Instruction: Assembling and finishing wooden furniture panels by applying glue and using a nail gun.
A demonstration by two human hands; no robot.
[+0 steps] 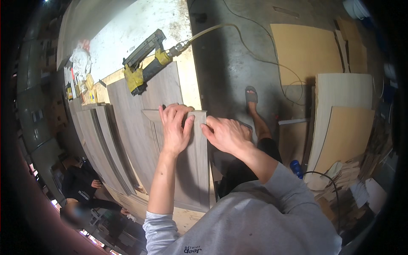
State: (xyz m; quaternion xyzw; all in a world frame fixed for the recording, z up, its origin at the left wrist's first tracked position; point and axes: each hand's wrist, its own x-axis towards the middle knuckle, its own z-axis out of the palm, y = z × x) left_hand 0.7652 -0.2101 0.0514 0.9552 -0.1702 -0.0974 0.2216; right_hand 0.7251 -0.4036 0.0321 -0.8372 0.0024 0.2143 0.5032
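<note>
Alignment is the step I judge to be in hand: my left hand [176, 127] lies flat, fingers spread, on the grey wood-grain panel [187, 170] at the centre of the frame, pressing it down rather than clenching anything, while my right hand [227, 134] pinches the panel's upper right corner and edge between fingertips and thumb. The panel sits on top of a wider grey board [136, 114] on the worktop [187, 89], its top end squared off and its long right edge reaching the worktop's right side. It looks thin, matte and straight-grained, with a raised strip running along its length. The yellow nail gun [144, 63] lies above my hands, apart from them, its hose [238, 32] trailing toward the upper middle. Next, I think, calls for keeping the edges flush under one hand so the other can be freed for the gun.
</note>
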